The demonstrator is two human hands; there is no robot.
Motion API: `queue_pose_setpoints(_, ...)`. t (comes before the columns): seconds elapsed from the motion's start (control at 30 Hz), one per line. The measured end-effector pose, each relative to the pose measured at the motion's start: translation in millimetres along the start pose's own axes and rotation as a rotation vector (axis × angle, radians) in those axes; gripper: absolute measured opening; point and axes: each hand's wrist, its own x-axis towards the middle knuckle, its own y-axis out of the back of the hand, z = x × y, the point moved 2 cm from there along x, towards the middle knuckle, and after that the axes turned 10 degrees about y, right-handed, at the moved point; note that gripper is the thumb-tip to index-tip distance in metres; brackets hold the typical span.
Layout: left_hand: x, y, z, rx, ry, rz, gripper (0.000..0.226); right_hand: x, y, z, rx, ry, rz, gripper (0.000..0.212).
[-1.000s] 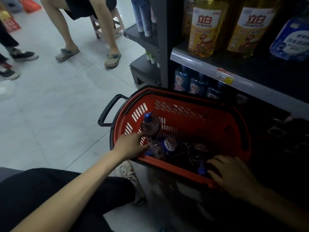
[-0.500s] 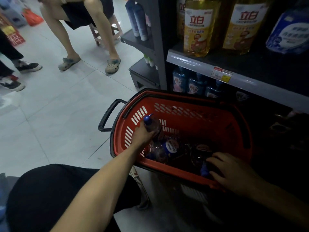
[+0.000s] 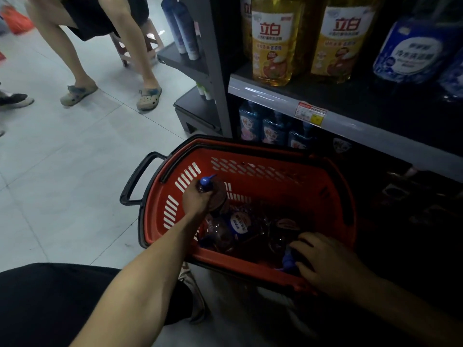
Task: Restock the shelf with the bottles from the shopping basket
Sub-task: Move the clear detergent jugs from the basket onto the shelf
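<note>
Since the shelf (image 3: 350, 127) stands just behind the basket (image 3: 275, 182), lift straight up, clearing its rim. The upright bottle (image 3: 219, 194) is gripped at the neck by your left hand (image 3: 194, 200). Your right hand (image 3: 323, 261) curls its fingers over a second bottle (image 3: 288, 260) lying at the near wall.

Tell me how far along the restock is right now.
Done: blue bottles already stand below the grey shelf rail, though not provably from the red basket. In hand: the left hand grips an upright blue-capped bottle inside the basket; the right hand rests on another bottle, grip unclear. Left: several bottles lie in the basket, none lifted out.
</note>
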Motion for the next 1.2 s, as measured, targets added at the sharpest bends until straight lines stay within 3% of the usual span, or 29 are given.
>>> queue_pose_setpoints(0.3,2.6,4.5,3.5,0.092,-0.047,-0.021,0.026,1.3,-0.5,2.0,-0.005,0.034,0.006,0.048)
queue_pose_setpoints(0.57,-18.4,37.1,38.7,0.295,-0.307,-0.071,0.029,3.4,13.0,4.5,-0.067,0.090,0.082,0.047)
queue_pose_setpoints(0.83,-88.6,92.9,112.6,0.083,-0.394,-0.165,0.040,15.9,29.5,-10.1,-0.132,0.150,0.209,0.053)
queue_pose_setpoints(0.93,-117.2,102.4,130.8,-0.040,-0.407,-0.244,0.036,19.4,46.9,-17.1,0.029,0.104,0.314,0.067)
queue_pose_setpoints(1.03,-142.1,101.3,138.2,-0.186,-0.420,-0.303,0.030,21.4,65.7,-22.5,0.389,0.031,0.423,0.087)
queue_pose_setpoints(1.2,-164.6,80.9,149.1,-0.234,-0.410,-0.467,0.037,29.3,80.7,-15.0,0.836,0.000,0.368,0.115)
